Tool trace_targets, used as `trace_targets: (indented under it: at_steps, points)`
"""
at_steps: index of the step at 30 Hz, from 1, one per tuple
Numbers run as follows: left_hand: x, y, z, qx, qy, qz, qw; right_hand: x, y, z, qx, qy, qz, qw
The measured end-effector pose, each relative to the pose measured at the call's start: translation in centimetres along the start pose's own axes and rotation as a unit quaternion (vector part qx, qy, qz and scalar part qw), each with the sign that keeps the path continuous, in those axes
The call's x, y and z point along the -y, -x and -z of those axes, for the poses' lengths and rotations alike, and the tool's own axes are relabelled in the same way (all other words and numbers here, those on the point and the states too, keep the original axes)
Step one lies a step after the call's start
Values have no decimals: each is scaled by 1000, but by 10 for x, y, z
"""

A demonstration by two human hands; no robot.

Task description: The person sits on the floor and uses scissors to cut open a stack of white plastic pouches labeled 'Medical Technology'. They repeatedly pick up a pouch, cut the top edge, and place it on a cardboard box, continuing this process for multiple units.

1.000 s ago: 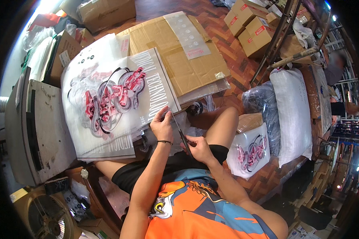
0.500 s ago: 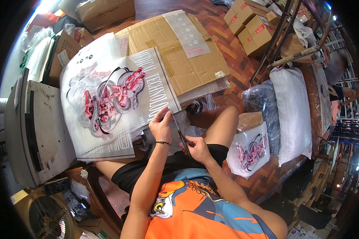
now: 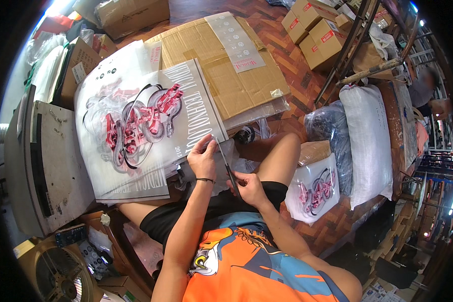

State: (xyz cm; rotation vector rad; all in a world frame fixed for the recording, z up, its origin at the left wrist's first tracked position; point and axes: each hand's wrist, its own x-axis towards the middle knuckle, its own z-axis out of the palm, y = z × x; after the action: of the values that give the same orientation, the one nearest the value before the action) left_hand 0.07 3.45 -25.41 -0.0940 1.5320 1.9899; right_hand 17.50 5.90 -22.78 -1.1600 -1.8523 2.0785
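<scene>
My right hand [image 3: 249, 188] is closed around the black handle of a slim knife-like tool [image 3: 230, 173]. Its thin, bright blade points up and away toward my left hand [image 3: 203, 160]. The fingers of that hand are curled together beside the blade's tip, and whatever they pinch is too small to make out. Just beyond lies a large translucent printed plastic sheet [image 3: 136, 166], with a red and grey machine-like picture and a grey border. It rests on other sheets and partly over a flattened brown cardboard box [image 3: 196, 43].
Right of my knee lie a smaller printed clear packet [image 3: 314, 194], a dark plastic-wrapped bundle [image 3: 332, 128] and a long white sack [image 3: 368, 146]. A grey cabinet-like box [image 3: 65, 166] borders the left. Brown cartons [image 3: 322, 43] stand far right, near a rusty metal frame [image 3: 355, 48]. A fan [image 3: 60, 272] sits lower left.
My hands and the tool keep nearly the same pose. At the far right, a person in the background has shifted an arm.
</scene>
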Motion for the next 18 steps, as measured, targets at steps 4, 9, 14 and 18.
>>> trace_targets:
  at_steps: [4, 9, 14, 18]
  points:
    - [-2, 1, 0, 1, -21, -6, 1000, -2, -2, -1, -5, 2, 10, 1000]
    - [-7, 4, 0, 18, -60, -1, 998, -4, -3, -3, -25, 4, 23, 999]
    - [-6, 15, -4, 15, -51, 30, 998, -6, -17, -6, -39, -27, 27, 998]
    - [-12, 18, -3, 9, -47, 38, 998, 7, -24, -3, -36, -26, 18, 999]
